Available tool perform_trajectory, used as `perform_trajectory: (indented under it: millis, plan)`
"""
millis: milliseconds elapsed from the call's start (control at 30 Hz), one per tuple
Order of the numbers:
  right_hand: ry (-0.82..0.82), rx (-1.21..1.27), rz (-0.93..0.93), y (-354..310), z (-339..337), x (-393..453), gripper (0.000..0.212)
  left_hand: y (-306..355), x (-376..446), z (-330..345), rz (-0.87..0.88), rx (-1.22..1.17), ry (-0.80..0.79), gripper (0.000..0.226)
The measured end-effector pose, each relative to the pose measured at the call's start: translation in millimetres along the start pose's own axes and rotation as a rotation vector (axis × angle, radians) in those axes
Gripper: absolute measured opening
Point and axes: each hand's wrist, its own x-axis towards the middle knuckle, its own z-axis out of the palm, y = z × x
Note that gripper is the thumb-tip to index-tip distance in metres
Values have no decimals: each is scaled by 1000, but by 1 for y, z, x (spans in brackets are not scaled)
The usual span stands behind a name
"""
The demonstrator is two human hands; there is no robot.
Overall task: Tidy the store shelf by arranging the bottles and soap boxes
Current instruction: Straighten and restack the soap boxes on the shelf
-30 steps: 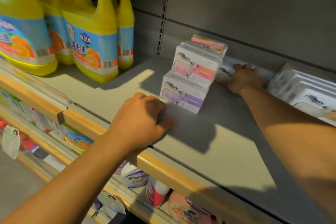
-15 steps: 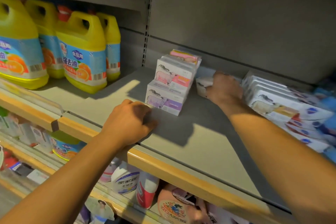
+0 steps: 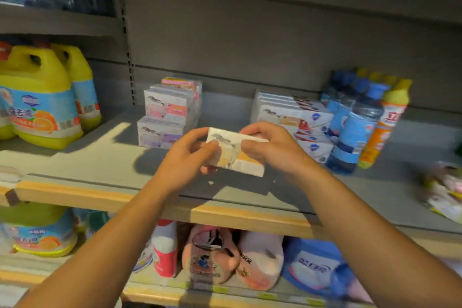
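two hands (image 3: 186,157), one held soap box (image 3: 236,155)

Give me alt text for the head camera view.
Both hands, left hand and right hand, hold a white soap box above a grey shelf, between stacked soap boxes, yellow jugs and blue bottles.

Pink pouches (image 3: 260,260) on lower shelf (image 3: 250,217)

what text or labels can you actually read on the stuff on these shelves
"强去油": label of the yellow jug.
"立": orange bottle; the rest is blurred.
Soap box held in the left hand and right hand: no readable text.
Other labels are too blurred.
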Motion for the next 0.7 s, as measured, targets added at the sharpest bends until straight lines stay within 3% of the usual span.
perform_trajectory:
  millis: [100, 167, 267, 333, 533, 700]
  plan:
    - [-49, 208, 90, 21, -16, -16, 15, 1, 1, 26, -13, -172, -113, 24]
    - [-21, 365, 110, 37, -26, -22, 20, -1, 6, 40, -49, -223, -107, 20]
    - [-32, 567, 76, 59, -36, -30, 49, -4, 20, 57, -203, -310, -30, 18]
    - [3, 482, 65, 71, -35, -33, 65, -6, 29, 66, -332, -351, -14, 24]
    - [192, 588, 179, 87, -29, -33, 25, -15, 39, 70, -461, -279, -82, 40]
    - [150, 570, 155, 92, -31, -33, 21, -18, 39, 68, -432, -316, -127, 32]
